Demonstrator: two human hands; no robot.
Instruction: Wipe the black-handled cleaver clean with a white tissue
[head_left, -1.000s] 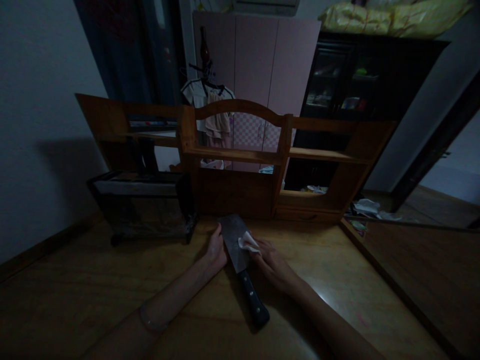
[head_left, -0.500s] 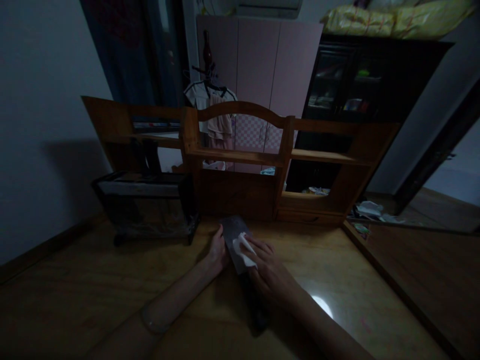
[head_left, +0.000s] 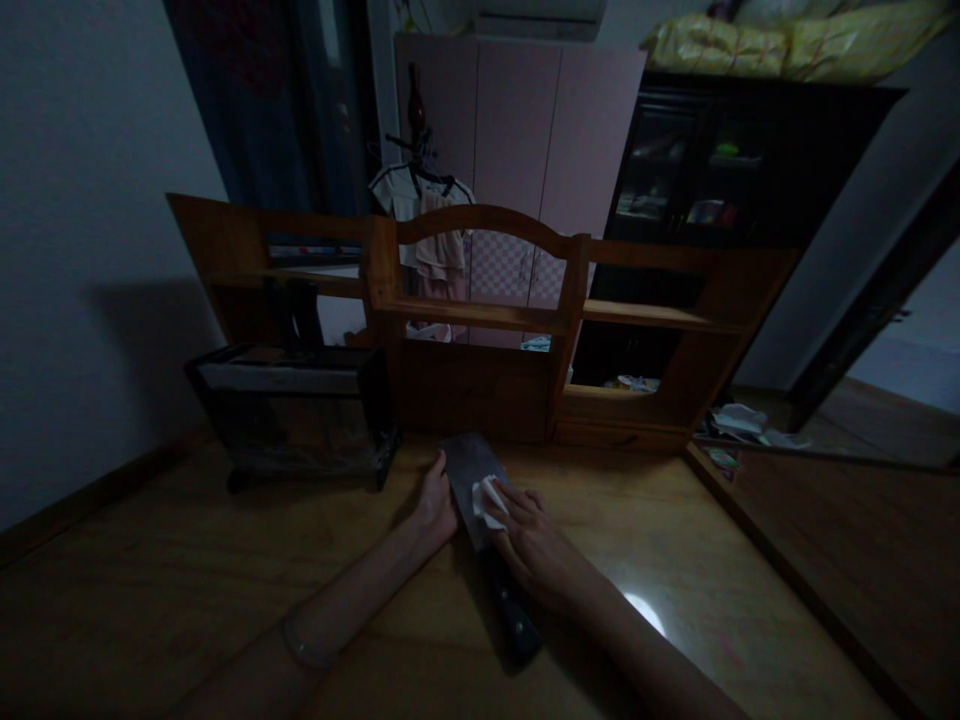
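A cleaver (head_left: 466, 468) with a broad grey blade and a black handle (head_left: 515, 620) lies flat on the wooden desk (head_left: 225, 590). My left hand (head_left: 436, 500) rests at the blade's left edge, its fingers curled against it. On the lower part of the blade my right hand (head_left: 534, 545) presses a small white tissue (head_left: 486, 498), fingers closed on it. The hand covers most of the tissue.
A wooden shelf unit (head_left: 480, 310) stands along the desk's back edge. Left of it sits a dark mesh rack (head_left: 292, 410). Beyond are a pink wardrobe (head_left: 525, 140), hanging clothes (head_left: 431, 230) and a dark glass cabinet (head_left: 705, 170). The desk's right edge drops to the floor.
My right hand has slid the tissue from the blade's right side across and down toward the handle end. The left hand has stayed at the blade's left edge.
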